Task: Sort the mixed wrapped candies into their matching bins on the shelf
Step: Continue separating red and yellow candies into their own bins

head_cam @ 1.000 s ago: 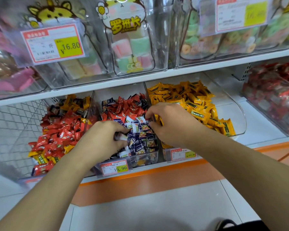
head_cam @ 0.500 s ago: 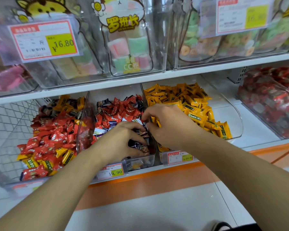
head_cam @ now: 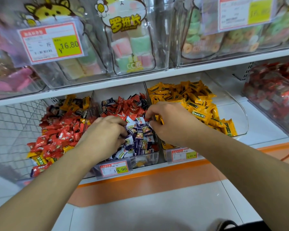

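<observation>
Three clear bins sit on the lower shelf. The middle bin [head_cam: 145, 160] holds purple and white wrapped candies [head_cam: 141, 137] at the front, with red candies [head_cam: 128, 107] behind. My left hand [head_cam: 105, 135] lies on the purple pile, fingers curled down into the candies. My right hand [head_cam: 171, 122] is at the divider between the middle and right bins, forefinger and thumb pinching a small candy there. The left bin [head_cam: 88, 112] mixes red candies [head_cam: 57, 132] with some yellow ones. The right bin [head_cam: 240, 117] holds yellow candies [head_cam: 195, 104].
Price tags [head_cam: 116, 169] clip to the bin fronts. A white shelf edge [head_cam: 140, 79] runs just above the bins, with clear tubs of marshmallows and ring sweets on it. A wire basket [head_cam: 12, 124] stands at the left and a tub of red candies [head_cam: 274, 99] at the right.
My left hand has slid right and deeper over the purple candies. My right hand has stayed at the divider with its fingers working. The view has shifted a little.
</observation>
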{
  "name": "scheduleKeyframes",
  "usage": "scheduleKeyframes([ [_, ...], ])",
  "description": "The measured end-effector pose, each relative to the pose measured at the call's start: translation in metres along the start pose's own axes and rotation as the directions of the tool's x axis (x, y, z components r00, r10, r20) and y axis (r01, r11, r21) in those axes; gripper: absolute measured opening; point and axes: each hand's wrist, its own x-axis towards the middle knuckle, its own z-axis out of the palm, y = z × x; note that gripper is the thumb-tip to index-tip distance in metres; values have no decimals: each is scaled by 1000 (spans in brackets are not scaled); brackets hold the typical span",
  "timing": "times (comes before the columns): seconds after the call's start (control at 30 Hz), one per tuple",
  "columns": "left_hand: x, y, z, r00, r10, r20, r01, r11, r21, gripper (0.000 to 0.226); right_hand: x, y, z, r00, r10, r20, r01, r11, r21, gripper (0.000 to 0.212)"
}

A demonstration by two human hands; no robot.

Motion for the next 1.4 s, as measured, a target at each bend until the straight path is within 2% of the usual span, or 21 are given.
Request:
scheduleKeyframes([
  [0.07,1,6,-1,1000,24,-2,-24,979,-203,27,-1,0,0,1000,0,0,0,1000,-10,21],
  [0.13,3,17,0,995,71,77,-32,908,-418,27,-1,0,0,1000,0,-6,0,1000,-16,21],
  [0.17,5,21,2,986,112,122,-45,889,-455,27,-1,0,0,1000,1,-9,-1,1000,-12,21],
  [0.3,16,20,13,952,191,239,-72,899,-432,24,-1,2,0,1000,-6,-2,6,1000,-4,21],
  [0.47,25,12,16,951,235,199,-146,913,-382,6,0,3,0,1000,-14,2,14,1000,1,20],
  [0.7,19,-11,19,971,146,189,-95,962,-257,9,0,2,-2,1000,-13,16,13,1000,7,20],
  [0.83,14,-5,12,991,88,98,-48,934,-355,4,-1,0,-3,1000,-11,19,11,1000,4,19],
  [0.93,14,8,5,978,153,144,-70,882,-466,28,-1,-1,-3,1000,-8,14,8,1000,-4,20],
  [1.0,16,14,8,956,217,199,-103,879,-466,34,0,0,-3,1000,-9,7,9,1000,-6,22],
  [1.17,25,14,23,930,302,209,-201,896,-396,31,0,2,-1,1000,4,12,-4,1000,0,23],
  [1.4,32,6,20,930,323,176,-258,914,-312,27,1,3,-1,1000,-2,21,2,1000,6,21],
])
